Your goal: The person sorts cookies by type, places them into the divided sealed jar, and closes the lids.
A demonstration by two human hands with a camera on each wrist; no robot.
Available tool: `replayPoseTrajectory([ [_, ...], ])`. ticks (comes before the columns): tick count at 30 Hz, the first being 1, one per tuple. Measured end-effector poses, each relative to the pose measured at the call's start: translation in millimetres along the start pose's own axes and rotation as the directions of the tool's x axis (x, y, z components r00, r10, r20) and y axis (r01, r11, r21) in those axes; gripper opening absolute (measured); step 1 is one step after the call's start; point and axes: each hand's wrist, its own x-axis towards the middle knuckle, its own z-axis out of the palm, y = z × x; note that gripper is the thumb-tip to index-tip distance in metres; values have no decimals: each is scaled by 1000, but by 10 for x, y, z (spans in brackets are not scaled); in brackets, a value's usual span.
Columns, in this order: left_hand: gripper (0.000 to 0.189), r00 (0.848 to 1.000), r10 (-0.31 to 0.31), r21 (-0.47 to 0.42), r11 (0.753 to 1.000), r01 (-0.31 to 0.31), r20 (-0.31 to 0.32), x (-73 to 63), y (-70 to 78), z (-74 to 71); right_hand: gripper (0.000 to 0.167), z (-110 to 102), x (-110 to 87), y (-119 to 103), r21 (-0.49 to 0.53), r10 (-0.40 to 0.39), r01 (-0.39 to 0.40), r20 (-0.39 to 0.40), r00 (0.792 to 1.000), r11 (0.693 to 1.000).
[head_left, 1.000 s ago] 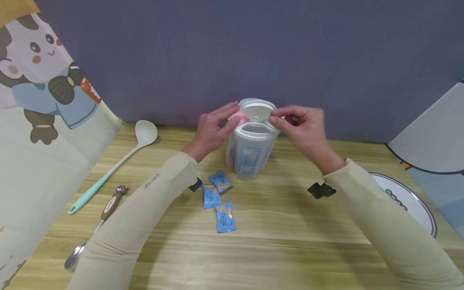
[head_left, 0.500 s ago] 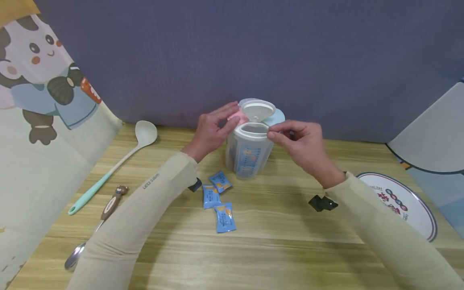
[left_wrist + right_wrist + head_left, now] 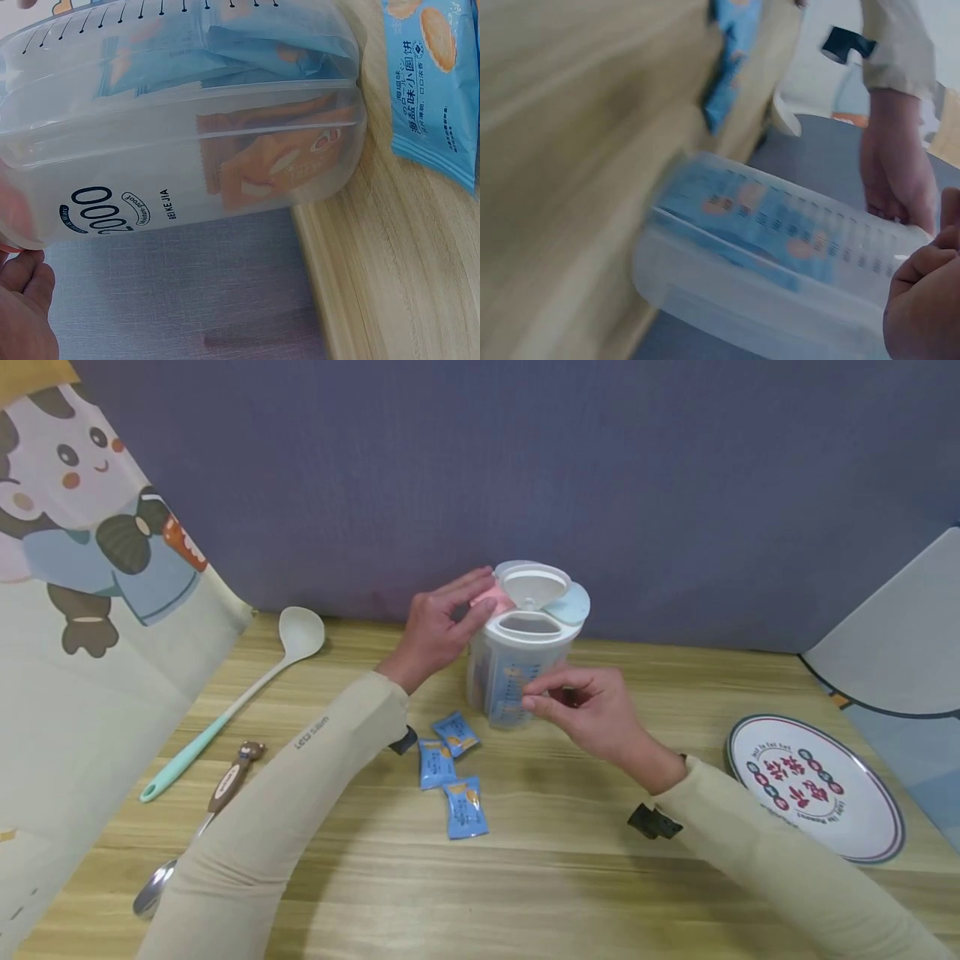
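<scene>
A clear storage container (image 3: 525, 656) with marked measuring lines stands near the back of the table. Its white front compartment lid (image 3: 536, 585) is flipped up, leaving that opening exposed. A pink lid (image 3: 497, 600) and a light-blue lid (image 3: 570, 603) lie down. My left hand (image 3: 442, 622) grips the container's rim at the pink lid. Blue snack packets (image 3: 739, 214) and orange packets (image 3: 277, 154) show inside separate compartments. In front of the container hovers my right hand (image 3: 592, 714), fingers loosely curled, with nothing visible in them. Three blue snack packets (image 3: 467, 808) lie on the table below.
Left of the arms lie a white ladle (image 3: 302, 635) with a mint handle and a bear-handled spoon (image 3: 234, 779). A printed white plate (image 3: 870, 810) sits at the right. A grey-blue partition (image 3: 375, 485) rises behind the container.
My right hand has left the light-blue lid area and dropped down in front of the container, uncovering the blue lid and more of the plate. My left hand has stayed put.
</scene>
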Motion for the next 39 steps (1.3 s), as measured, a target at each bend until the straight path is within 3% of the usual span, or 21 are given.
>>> replayPoseTrajectory([
  [3,35,1000,1,1,1000,-1,3,-1,-8,-1,7,63,-68,70,-33,11,-10,22,1000,999],
  [8,35,1000,9,4,1000,-9,7,-2,-17,-7,17,168,-156,185,-75,29,-24,65,997,997],
  [12,35,1000,6,2,1000,-6,1,-5,-23,-18,14,257,-209,251,-92,101,-91,106,989,992],
  [19,35,1000,1,-2,1000,-1,3,-15,-30,-26,7,392,-311,328,-76,255,-245,179,950,967],
  [25,35,1000,-3,0,1000,3,6,-20,-34,-32,10,478,-376,397,-86,302,-290,220,928,953],
  [34,35,1000,7,-13,1000,-7,-4,-20,-46,-39,16,543,-419,464,-154,408,-379,262,875,912],
  [39,35,1000,9,-8,1000,-9,-5,-20,-54,-33,18,575,-465,523,-170,393,-357,289,873,918],
])
